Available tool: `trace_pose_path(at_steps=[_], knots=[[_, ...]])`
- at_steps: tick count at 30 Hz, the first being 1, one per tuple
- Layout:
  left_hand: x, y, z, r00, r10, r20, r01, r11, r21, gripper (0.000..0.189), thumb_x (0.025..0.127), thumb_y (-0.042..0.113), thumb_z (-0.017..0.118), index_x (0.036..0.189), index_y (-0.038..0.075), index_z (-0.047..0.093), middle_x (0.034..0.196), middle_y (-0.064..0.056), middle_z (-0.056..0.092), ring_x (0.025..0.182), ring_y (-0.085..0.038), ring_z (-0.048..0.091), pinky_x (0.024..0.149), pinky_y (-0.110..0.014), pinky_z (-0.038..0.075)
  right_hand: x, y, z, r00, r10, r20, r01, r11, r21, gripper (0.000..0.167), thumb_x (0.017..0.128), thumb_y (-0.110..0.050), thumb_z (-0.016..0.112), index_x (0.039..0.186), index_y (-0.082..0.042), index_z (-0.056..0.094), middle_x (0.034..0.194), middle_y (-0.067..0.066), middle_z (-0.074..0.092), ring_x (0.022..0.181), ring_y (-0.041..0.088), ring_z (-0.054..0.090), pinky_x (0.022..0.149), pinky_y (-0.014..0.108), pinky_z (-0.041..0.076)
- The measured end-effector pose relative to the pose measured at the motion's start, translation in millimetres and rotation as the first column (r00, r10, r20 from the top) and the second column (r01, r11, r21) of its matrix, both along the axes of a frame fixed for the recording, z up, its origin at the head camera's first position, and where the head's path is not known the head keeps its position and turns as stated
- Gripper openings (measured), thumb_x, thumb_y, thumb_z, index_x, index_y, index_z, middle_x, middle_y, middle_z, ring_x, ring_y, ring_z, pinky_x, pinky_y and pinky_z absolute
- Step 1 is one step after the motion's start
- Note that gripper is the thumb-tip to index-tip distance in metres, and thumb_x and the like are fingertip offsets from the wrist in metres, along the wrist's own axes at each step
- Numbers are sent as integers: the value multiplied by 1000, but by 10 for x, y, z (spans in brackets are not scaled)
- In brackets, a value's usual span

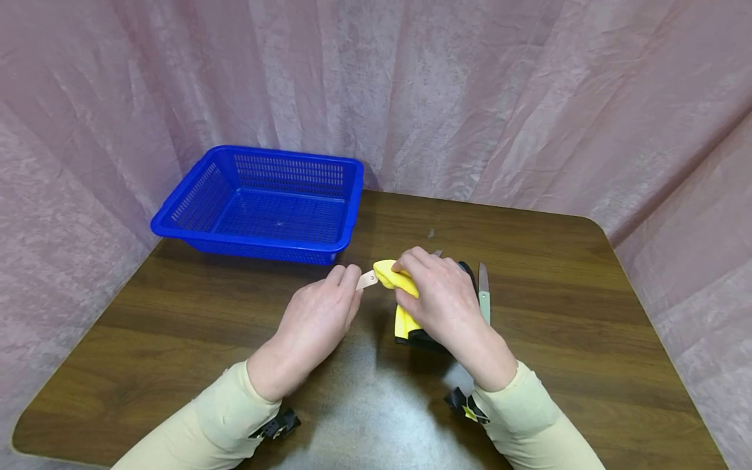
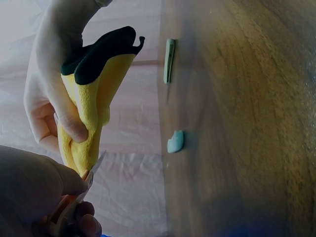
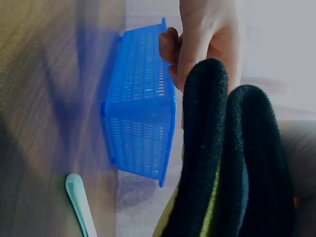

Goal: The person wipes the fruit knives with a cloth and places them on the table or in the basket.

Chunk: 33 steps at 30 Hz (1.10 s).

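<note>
My left hand [image 1: 320, 310] grips the pale cream handle of a small knife [image 1: 367, 280], whose handle end shows past the fingers. Folded over the blade end is a yellow cloth with black on its other side [image 1: 405, 320], pinched between the thumb and fingers of my right hand [image 1: 440, 294]. In the left wrist view, a bit of blade [image 2: 99, 161] pokes out beside the cloth [image 2: 89, 108]. Just right of my right hand lies a second knife with a light green handle [image 1: 484, 305], blade pointing away from me.
A blue plastic basket [image 1: 276, 247] stands at the back left of the brown wooden table [image 1: 558, 294]. Pink curtains [image 1: 376, 85] hang behind and beside the table. A mint-green piece [image 2: 175, 141] lies on the tabletop in the left wrist view.
</note>
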<state>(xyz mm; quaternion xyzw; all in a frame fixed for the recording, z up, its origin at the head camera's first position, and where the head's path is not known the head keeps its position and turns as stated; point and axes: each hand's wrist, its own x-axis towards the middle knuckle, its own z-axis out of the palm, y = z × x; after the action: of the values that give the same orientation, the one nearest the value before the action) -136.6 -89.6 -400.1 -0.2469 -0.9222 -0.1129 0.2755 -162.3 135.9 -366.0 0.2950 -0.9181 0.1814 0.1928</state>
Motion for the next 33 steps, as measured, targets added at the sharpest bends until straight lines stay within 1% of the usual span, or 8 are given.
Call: trace_pose_path(at_steps=[8,15,23,33], knots=[[16,8,33,1000,6,16,-6,1000,-3,25,103,13,77,105,3,54,83,-7,50,53,-22,52,44,-36,43,2,21,19,1000,-9,-11,9,1000,5,32,85,-8,89,113,-11,75,112,0,74,82,27,66,77,47,55],[27,6,47,1000,8,14,-8,1000,0,25,105,14,75,105,3,53,83,-7,50,54,-22,51,45,-35,43,-17,68,43,999,-36,13,36,999,-2,32,86,-9,89,115,-12,75,114,0,73,84,27,67,79,47,54],[41,2,67,1000,1,5,-1,1000,15,23,104,12,74,103,3,52,83,-6,49,54,-24,51,45,-37,43,-47,132,67,998,-59,25,60,998,-23,32,86,-8,87,115,-12,75,112,0,73,82,27,67,78,48,53],[57,-16,96,1000,-2,2,1,1000,23,24,103,12,76,104,3,53,83,-7,50,54,-24,52,45,-37,44,-80,203,76,992,-106,67,108,993,-37,32,87,-8,86,117,-13,75,111,1,72,79,25,63,78,48,52]])
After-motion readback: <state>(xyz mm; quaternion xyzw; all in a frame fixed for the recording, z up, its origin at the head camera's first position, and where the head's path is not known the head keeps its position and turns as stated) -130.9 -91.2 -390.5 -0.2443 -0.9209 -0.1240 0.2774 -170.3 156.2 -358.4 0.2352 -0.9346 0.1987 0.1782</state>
